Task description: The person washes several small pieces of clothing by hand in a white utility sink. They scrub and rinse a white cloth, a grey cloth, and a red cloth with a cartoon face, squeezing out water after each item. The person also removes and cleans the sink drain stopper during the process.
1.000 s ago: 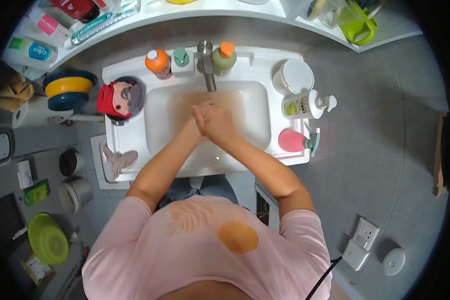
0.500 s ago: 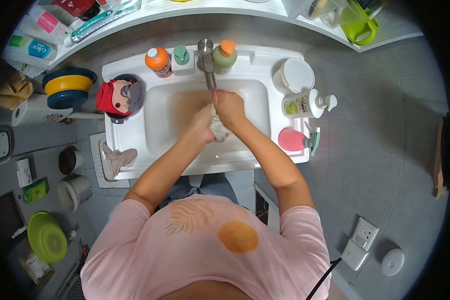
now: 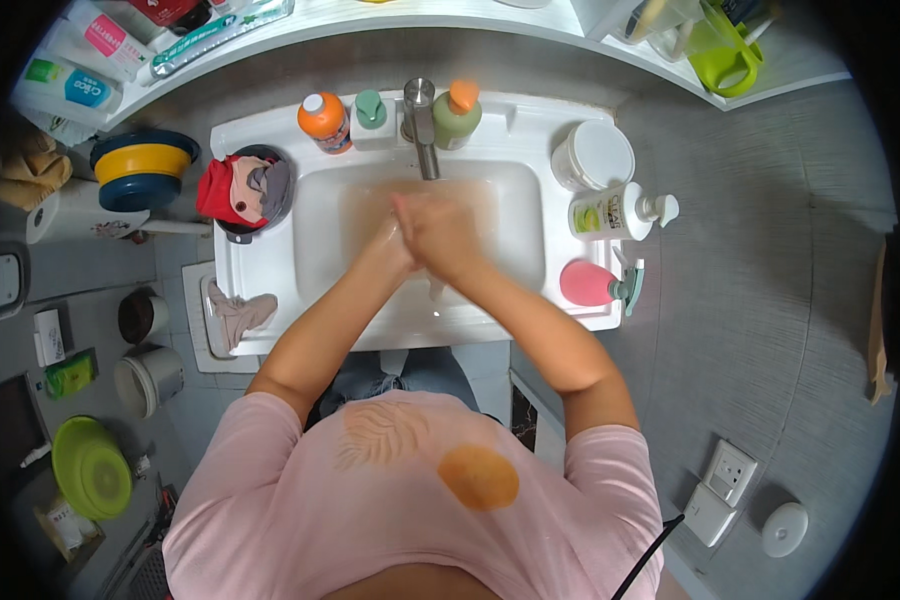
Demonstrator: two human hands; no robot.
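Note:
Over the white sink (image 3: 518, 215), which has brownish water in its bowl, my two hands are pressed together. My left hand (image 3: 394, 248) is closed on a wet white cloth (image 3: 436, 289); only a small end of it shows beneath the wrists. My right hand (image 3: 444, 238), smeared by motion, is wrapped over the same cloth and against the left hand. Most of the cloth is hidden between the palms. Just beyond the hands stands the metal faucet (image 3: 422, 130), its spout pointing toward me.
Behind the bowl stand an orange bottle (image 3: 325, 123), a pump bottle with a green top (image 3: 372, 118) and a green pump bottle (image 3: 457, 118). On the right rim are a white tub (image 3: 595, 156), white pump bottle (image 3: 605, 212) and pink spray bottle (image 3: 588, 283). Clothes fill a dark basin (image 3: 282, 190) at left.
My hands have turned and pressed closer together, and the right hand has shifted slightly nearer to me, off the faucet's tip. The white cloth, plainly visible before, is now mostly covered.

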